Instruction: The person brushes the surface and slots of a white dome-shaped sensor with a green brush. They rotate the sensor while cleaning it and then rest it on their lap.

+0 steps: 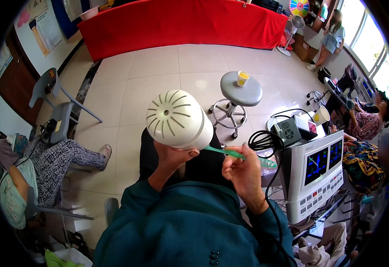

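Note:
My left hand (174, 157) grips the underside of a cream-coloured rounded plastic device (181, 120) with radial slots and a small centre hole on its end. My right hand (244, 170) pinches a translucent green plastic handle (236, 154), perhaps a brush or comb; its far tip meets the device's lower right edge. The opening of the device is turned away and its inside is hidden. A black cable (274, 213) hangs past my right forearm.
To the right stands a white medical-type machine (294, 187) with screens and buttons, a black power adapter (286, 131) and paper cup (321, 115) nearby. A wheeled stool (236, 93) holds another cup (243, 78). People sit on both sides; one stands near the window.

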Action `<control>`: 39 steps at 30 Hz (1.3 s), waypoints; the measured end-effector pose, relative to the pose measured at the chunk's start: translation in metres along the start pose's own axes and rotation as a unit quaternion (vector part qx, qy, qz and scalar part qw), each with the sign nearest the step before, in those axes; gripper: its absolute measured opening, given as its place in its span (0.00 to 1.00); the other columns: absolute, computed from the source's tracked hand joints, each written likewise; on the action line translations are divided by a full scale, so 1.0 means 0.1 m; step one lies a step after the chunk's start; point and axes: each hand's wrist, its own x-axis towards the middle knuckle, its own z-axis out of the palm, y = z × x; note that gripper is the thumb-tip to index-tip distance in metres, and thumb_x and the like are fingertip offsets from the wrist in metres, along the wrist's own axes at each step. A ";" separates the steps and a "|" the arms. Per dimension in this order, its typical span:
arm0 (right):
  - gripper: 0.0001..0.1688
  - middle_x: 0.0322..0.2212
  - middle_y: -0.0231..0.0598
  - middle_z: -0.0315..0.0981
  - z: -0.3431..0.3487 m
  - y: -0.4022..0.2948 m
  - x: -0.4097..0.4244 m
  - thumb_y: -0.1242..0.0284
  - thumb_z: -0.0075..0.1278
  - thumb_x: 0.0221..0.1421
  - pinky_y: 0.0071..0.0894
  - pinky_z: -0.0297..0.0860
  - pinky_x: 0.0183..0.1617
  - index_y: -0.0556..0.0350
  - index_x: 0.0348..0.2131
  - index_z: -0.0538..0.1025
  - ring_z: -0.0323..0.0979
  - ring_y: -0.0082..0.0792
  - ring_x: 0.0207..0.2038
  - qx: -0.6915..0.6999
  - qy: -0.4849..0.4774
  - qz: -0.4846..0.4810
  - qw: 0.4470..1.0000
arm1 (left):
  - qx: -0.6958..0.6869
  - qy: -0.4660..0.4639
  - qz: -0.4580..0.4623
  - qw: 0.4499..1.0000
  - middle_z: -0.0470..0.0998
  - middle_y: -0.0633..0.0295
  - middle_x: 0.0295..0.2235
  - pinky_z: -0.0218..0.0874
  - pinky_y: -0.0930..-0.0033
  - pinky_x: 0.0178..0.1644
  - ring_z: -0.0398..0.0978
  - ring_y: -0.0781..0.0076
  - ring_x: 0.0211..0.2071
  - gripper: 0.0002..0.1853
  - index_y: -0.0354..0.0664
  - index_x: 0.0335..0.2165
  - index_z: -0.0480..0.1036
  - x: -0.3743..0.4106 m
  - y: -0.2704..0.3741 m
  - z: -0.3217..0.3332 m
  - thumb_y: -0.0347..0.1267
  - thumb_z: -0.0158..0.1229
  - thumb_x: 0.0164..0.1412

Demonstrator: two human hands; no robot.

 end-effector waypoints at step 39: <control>0.16 0.29 0.45 0.77 0.19 0.00 -0.13 0.76 0.38 0.62 0.20 0.68 0.31 0.69 0.45 0.70 0.68 0.23 0.25 -0.414 -0.040 -0.327 0.848 | 0.027 0.006 -0.030 0.999 0.75 0.57 0.40 0.65 0.65 0.48 0.74 0.68 0.43 0.49 0.33 0.47 0.66 -0.04 0.29 0.06 0.43 0.78 0.25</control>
